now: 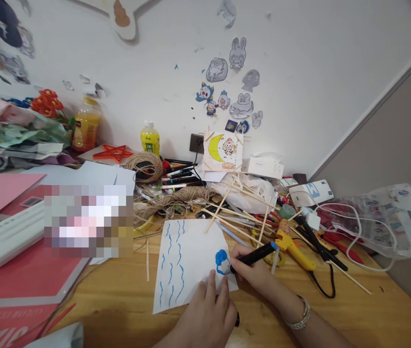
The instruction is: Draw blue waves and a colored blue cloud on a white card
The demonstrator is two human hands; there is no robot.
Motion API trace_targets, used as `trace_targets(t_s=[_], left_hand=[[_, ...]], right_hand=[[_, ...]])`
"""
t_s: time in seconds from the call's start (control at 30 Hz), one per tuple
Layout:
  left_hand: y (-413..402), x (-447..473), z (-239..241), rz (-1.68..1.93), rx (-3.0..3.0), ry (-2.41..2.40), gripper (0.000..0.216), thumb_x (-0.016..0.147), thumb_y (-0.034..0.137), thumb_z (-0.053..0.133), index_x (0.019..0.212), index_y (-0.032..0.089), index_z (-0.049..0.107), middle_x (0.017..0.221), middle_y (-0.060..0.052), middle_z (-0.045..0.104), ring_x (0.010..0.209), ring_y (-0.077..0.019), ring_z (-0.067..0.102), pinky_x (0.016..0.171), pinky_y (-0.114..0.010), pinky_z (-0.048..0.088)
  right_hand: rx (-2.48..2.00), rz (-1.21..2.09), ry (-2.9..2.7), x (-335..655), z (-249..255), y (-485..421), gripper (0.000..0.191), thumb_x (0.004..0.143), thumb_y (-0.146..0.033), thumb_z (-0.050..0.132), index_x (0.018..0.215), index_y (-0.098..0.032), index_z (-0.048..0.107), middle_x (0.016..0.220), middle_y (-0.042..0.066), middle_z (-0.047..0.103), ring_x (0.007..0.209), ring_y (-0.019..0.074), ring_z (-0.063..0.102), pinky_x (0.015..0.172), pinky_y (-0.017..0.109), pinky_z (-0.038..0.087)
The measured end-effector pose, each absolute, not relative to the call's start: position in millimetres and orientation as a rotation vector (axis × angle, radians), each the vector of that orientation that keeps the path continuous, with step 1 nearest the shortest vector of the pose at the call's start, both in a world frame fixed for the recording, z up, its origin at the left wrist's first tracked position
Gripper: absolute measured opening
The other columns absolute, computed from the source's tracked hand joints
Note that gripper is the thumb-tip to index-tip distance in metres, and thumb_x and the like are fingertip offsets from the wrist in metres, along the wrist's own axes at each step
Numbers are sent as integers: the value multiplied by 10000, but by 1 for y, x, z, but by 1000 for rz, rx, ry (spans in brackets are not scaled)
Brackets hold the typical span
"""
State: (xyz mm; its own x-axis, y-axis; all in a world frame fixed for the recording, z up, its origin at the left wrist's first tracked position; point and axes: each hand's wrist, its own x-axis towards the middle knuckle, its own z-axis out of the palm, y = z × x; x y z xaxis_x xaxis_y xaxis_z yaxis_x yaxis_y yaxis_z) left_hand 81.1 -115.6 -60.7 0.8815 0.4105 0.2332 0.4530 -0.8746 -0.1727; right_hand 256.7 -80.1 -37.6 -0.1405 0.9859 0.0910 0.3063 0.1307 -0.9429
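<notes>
A white sheet of paper [187, 261] lies on the wooden desk [118, 304], marked with wavy blue lines and a blue coloured shape near its right edge. My right hand [254, 275] is closed round a black marker with a blue cap end [254, 256], its tip on the blue shape. A bracelet circles that wrist. My left hand [205, 314] rests on the paper's lower right corner, fingers stretched flat and pressing it down. It holds nothing.
Thin wooden sticks [234, 212], jute twine [176, 198], markers [180, 176], a yellow glue gun [294, 246] and cables crowd the desk behind the paper. Red and pink card [17, 275] lies left. Two drink bottles [85, 125] stand by the stickered wall. A plastic bag [383, 222] sits right.
</notes>
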Motion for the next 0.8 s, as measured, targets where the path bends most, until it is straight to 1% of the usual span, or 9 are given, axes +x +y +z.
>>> trace_targets(t_s=[0.27, 0.47, 0.57, 0.8], left_hand=[[-116, 80, -59, -310, -2797, -644, 291, 934, 334, 460, 1077, 143, 627, 1192, -177, 624, 1076, -383, 581, 764, -461, 417], [-116, 81, -59, -279, -2820, -674, 286, 931, 337, 476, 1089, 156, 632, 1204, -173, 621, 1083, -373, 582, 760, -448, 426], [-117, 81, -58, -276, -2825, -681, 302, 921, 362, 491, 1092, 160, 637, 1206, -169, 622, 1087, -382, 581, 762, -454, 432], [-116, 82, -57, -292, -2821, -676, 300, 933, 347, 460, 1070, 154, 644, 1197, -164, 628, 1080, -383, 587, 758, -454, 440]], right_hand=[[-1287, 1044, -1614, 257, -35, -80, 279, 772, -370, 580, 567, -212, 475, 482, -54, 435, 476, 115, 400, 458, 232, 316], [-1312, 1034, -1600, 258, -37, -80, 274, 776, -354, 580, 562, -215, 480, 462, -57, 427, 449, 109, 390, 432, 230, 296], [-1317, 1050, -1601, 259, -38, -79, 278, 782, -358, 586, 566, -216, 484, 455, -57, 429, 438, 108, 389, 421, 230, 290], [-1327, 1057, -1598, 259, -39, -80, 264, 784, -340, 577, 575, -217, 473, 479, -60, 423, 448, 111, 381, 441, 235, 299]])
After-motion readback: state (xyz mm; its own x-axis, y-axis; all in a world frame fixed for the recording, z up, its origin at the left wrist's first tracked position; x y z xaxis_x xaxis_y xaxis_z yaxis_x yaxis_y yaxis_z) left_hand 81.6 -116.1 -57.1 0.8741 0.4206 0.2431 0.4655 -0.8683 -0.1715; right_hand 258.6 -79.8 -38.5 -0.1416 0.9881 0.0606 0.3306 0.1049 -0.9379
